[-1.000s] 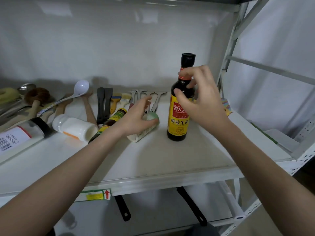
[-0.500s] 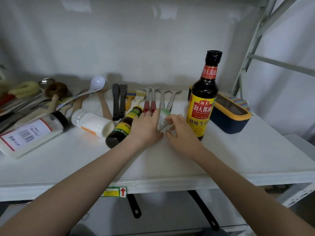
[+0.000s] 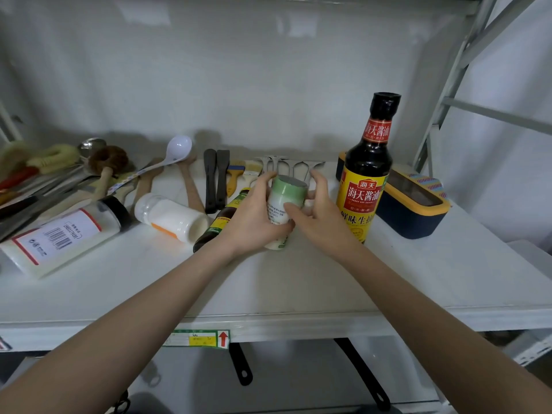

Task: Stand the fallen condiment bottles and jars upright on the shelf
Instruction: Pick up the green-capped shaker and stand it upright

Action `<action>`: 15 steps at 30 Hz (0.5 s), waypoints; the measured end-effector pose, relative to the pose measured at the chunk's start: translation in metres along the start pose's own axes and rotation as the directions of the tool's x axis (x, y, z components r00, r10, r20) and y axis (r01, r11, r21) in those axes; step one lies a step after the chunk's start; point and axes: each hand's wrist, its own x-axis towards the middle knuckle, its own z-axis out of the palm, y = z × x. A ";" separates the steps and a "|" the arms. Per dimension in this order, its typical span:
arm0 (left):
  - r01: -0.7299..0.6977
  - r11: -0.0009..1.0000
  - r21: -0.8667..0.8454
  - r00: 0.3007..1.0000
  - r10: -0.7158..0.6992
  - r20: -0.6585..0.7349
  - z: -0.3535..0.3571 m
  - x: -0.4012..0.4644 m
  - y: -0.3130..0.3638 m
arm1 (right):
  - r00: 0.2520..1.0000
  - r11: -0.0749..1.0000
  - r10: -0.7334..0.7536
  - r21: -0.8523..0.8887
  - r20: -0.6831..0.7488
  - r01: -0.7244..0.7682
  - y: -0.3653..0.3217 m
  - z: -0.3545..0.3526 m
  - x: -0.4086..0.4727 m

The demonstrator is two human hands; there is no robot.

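Observation:
A small white jar with a green lid stands nearly upright in the middle of the white shelf. My left hand wraps its left side and my right hand holds its right side. A tall dark soy sauce bottle stands upright just to the right. Behind my left hand a small dark bottle with a yellow-green label lies on its side. Further left lie a white jar and a large clear container with a black cap.
Kitchen utensils lie along the back: a white ladle, wooden spoons, black spatulas, brushes and metal tools. A navy and yellow box sits at the right. The shelf's metal upright rises at the far right.
The green-lidded jar has gone from lying on its side to nearly upright between both hands. One second ago my right hand was at the soy sauce bottle, which now stands free.

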 end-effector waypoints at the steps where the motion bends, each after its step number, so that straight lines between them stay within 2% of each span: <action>1: 0.008 1.000 -0.030 1.000 -0.007 0.024 0.000 -0.001 0.000 | 1.000 1.000 -0.013 -0.012 0.022 0.013 -0.001 0.000 0.001; 7: 0.058 0.979 -0.194 0.990 -0.031 0.139 -0.005 0.002 -0.002 | 0.994 0.975 -0.106 -0.197 0.003 0.104 -0.006 -0.001 0.005; 12: 0.055 0.986 -0.160 0.969 -0.015 0.247 -0.017 0.007 -0.006 | 0.994 0.956 -0.112 -0.270 0.014 0.112 -0.006 -0.002 0.006; 15: 0.028 0.990 -0.138 0.973 0.005 0.232 -0.022 0.010 -0.007 | 0.992 0.963 -0.120 -0.238 0.044 0.127 -0.008 -0.006 0.006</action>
